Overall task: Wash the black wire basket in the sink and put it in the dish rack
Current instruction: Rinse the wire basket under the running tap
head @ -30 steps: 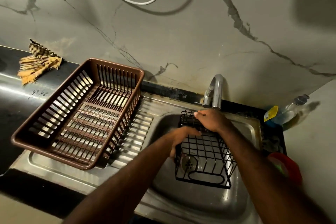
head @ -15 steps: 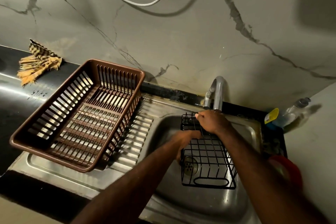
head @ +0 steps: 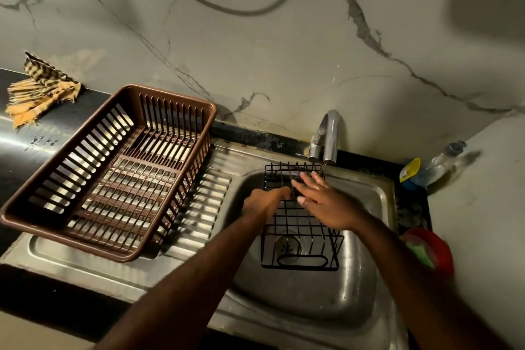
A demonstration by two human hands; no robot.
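From the head view, the black wire basket stands in the steel sink, over the drain and just under the tap. The left hand has its grip closed on the basket's left edge, fingers curled around the wires and steadying it. The right hand lies flat across the top wires with its fingers straight and spread, wet and shining, holding nothing. Whether water is running from the tap is hard to tell, though the skin glistens.

This looks like the washing step: one hand holds the basket, the other rubs along the wires near the tap. The brown dish rack sits on the ribbed drainboard to the left of the sink and has nothing in it, so the transfer is not yet done.

The next move probably calls for rubbing or rinsing the remaining sides, then taking a firm hold on the frame, lifting it over the sink's rim and carrying it left to set it down inside the rack. Wet wires may slip, so a two-handed hold seems wise.
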